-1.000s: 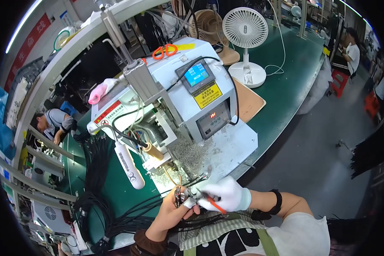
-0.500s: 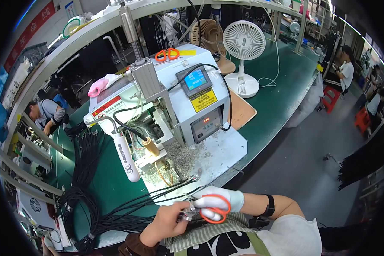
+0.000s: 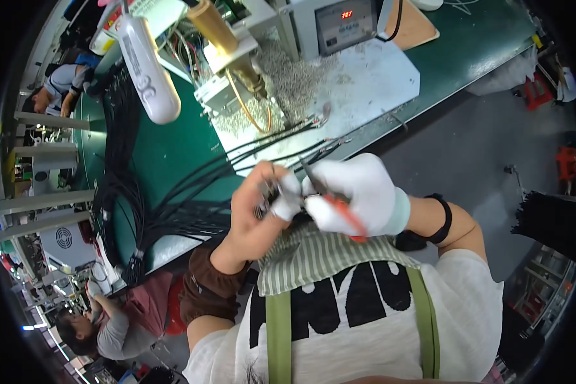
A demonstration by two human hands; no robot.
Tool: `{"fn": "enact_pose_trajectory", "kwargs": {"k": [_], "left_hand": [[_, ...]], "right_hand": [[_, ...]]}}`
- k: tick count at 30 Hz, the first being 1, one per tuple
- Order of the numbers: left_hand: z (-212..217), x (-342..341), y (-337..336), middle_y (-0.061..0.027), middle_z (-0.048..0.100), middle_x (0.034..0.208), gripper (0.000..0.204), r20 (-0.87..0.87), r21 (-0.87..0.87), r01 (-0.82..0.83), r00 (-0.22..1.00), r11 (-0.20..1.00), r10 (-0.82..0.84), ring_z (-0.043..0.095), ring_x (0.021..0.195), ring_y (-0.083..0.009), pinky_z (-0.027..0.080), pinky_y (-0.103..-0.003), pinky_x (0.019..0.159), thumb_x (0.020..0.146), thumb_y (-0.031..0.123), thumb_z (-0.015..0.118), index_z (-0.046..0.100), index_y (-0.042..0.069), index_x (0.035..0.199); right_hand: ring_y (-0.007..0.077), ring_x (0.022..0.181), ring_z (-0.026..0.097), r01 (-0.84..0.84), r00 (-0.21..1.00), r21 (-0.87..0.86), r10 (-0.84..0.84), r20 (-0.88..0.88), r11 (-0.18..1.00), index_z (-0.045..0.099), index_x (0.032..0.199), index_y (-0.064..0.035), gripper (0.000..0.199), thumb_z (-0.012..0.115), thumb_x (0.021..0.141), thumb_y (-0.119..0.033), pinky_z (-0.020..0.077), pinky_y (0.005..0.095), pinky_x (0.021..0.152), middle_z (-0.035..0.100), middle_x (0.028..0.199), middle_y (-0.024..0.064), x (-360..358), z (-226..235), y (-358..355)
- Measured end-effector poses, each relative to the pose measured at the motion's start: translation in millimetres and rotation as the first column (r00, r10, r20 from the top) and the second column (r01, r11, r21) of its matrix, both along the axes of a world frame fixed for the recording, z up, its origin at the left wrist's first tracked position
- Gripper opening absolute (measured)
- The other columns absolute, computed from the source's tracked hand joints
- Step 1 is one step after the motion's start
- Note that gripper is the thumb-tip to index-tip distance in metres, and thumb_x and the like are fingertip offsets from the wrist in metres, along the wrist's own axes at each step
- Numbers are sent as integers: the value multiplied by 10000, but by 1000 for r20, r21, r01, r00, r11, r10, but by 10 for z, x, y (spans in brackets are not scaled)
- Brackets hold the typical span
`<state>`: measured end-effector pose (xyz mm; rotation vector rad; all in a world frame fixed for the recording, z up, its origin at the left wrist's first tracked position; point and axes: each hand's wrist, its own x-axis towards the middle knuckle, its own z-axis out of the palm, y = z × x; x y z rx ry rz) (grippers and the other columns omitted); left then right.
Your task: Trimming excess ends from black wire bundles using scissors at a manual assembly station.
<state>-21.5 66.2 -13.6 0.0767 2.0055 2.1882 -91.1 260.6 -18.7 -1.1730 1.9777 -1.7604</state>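
Observation:
My left hand [image 3: 246, 211], bare except for white covers on the thumb and fingertip, is closed around small shiny metal pieces [image 3: 268, 194] that look like cable connectors. My right hand [image 3: 368, 189] wears a white glove and grips scissors [image 3: 347, 219] with orange-red handles. Their dark blades point up and away, partly hidden by the glove. Both hands meet in front of the striped apron [image 3: 307, 259], fingertips close together or touching; motion smears the right one. Black cables [image 3: 201, 168] fan across the bench just beyond my left hand, their ends resting on the white plate [image 3: 381, 77].
Beyond the hands stands a machine with a brass-coloured cylinder [image 3: 214, 29], a white handheld-shaped lamp or unit [image 3: 148, 70] and a control panel [image 3: 345, 27]. Metal scraps [image 3: 291, 80] cover part of its plate. Thick cable bundles [image 3: 118, 160] lie left on the green bench [image 3: 163, 137]. Other people work at left.
The view has tilted down, showing more of my torso. My gloved hand has turned the scissors, and their handles now slant toward me. Both hands remain close together.

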Motion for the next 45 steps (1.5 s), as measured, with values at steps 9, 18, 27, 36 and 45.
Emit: {"fn": "enact_pose_trajectory", "kwargs": {"k": [9,18,27,36,45], "left_hand": [[115,128,75,26,529,818,250,65,-185,-338,933,923,354,421,623,-17,347,-164,559,795,-9,630,541,-5,1029],[80,6,206,46,496,743,271,-95,-279,-415,909,866,405,377,612,-1,305,-148,546,733,-42,664,554,-7,977],[-80,-23,219,29,551,743,303,-516,-324,-454,820,830,247,364,560,16,286,-140,502,697,-69,668,558,0,970],[-67,-18,207,14,570,829,278,-384,-344,-385,890,856,246,362,562,21,284,-132,503,719,-68,661,556,-2,968],[-78,-2,263,12,555,813,252,-371,-226,-396,880,890,297,353,569,21,289,-133,509,732,-74,664,549,0,944]], "right_hand": [[211,498,544,494,681,2,-385,-623,869,616,911,-83,284,729,658,-146,435,299,481,529,596,15,56,66,-68],[205,491,540,493,725,305,-190,-662,815,630,864,-85,182,706,709,-143,410,282,464,526,588,22,151,18,-1],[242,452,521,100,986,198,-124,114,975,613,756,-46,84,665,757,-112,402,313,447,503,535,82,116,17,-4],[297,497,543,165,976,238,-124,-180,957,545,680,-36,188,639,763,-175,420,369,474,520,554,114,45,-35,79],[293,487,532,18,984,232,-59,170,972,573,717,-36,159,627,764,-178,413,364,475,504,545,120,48,9,116]]}}
